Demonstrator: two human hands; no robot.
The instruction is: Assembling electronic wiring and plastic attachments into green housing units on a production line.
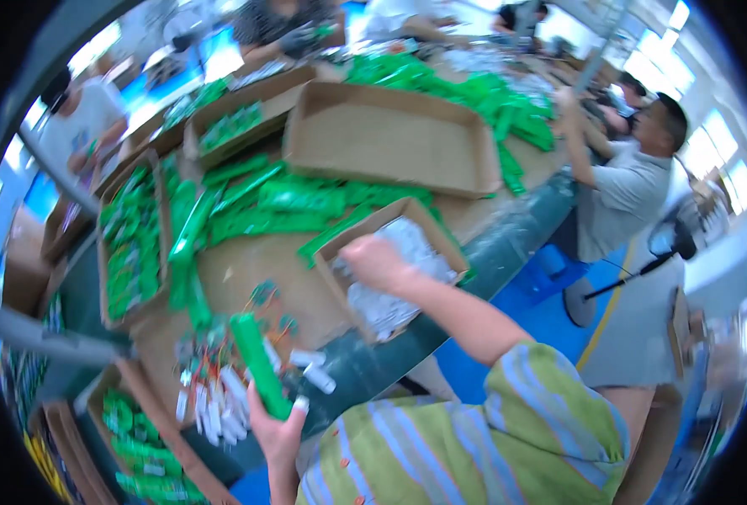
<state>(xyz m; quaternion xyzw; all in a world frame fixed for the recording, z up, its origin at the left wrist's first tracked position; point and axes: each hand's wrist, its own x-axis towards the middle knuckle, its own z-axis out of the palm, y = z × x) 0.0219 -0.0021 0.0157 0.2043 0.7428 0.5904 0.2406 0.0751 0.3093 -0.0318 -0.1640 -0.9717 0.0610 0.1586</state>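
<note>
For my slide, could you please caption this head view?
Left hand grips a green cylindrical pack; right hand reaches into a cardboard box of white pieces.

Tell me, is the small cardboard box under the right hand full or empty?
Partly full. The small cardboard box holds a heap of white pieces; the right hand reaches into it and hides some.

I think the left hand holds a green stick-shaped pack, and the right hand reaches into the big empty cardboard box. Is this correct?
Not quite. In the head view the right hand reaches into the small cardboard box filled with white pieces, not the big empty box behind it. The left hand does hold the green stick-shaped pack.
</note>
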